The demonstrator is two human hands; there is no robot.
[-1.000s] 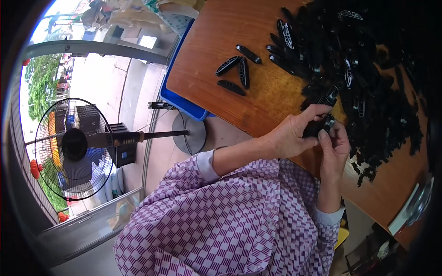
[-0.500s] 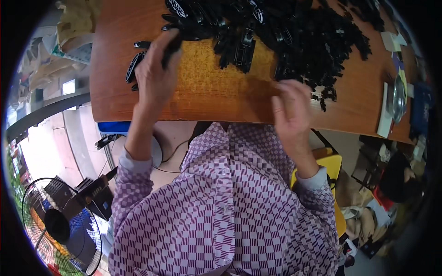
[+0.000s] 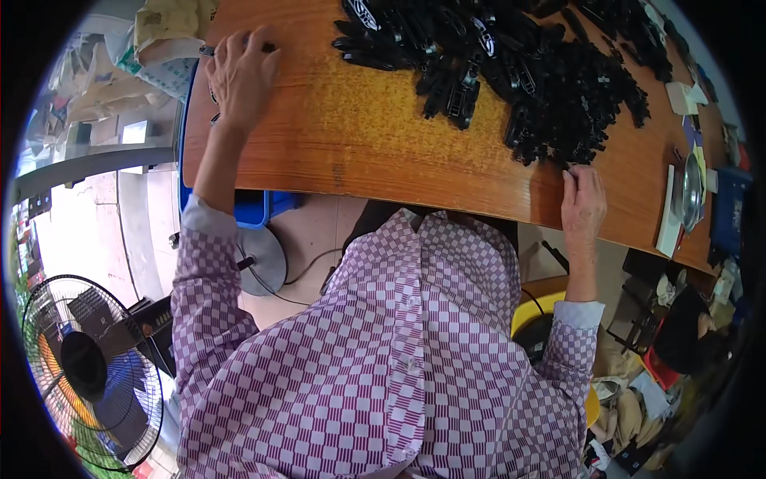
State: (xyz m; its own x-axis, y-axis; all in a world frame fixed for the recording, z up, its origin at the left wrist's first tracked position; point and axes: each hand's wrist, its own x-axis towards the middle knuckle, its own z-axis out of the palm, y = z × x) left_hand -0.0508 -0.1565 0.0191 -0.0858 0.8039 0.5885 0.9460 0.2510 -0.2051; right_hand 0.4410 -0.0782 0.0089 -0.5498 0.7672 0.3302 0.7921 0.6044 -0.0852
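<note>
My left hand (image 3: 242,80) lies over the far left part of the table with its fingers stretched out and apart. Dark ends of black plastic pieces (image 3: 270,48) peek out beside the fingers; the palm hides the rest. At the near edge of a heap of small black parts (image 3: 578,104), my right hand (image 3: 583,203) has its thumb and fingertips drawn together. Whatever is between them is too small to make out. Larger black clip-like pieces (image 3: 463,96), some with a pale oval pattern, are piled left of the small parts.
The brown wooden table (image 3: 383,172) has a worn yellowish patch. A blue bin (image 3: 255,209) stands beneath its left edge. A metal dish (image 3: 691,191) lies at the right. A fan (image 3: 84,367) is at lower left, and a yellow chair (image 3: 533,311) is below the right forearm.
My left hand has moved toward the table's left edge, where the black pieces lie under it. My right hand has shifted right to the small parts. The view has moved somewhat.
</note>
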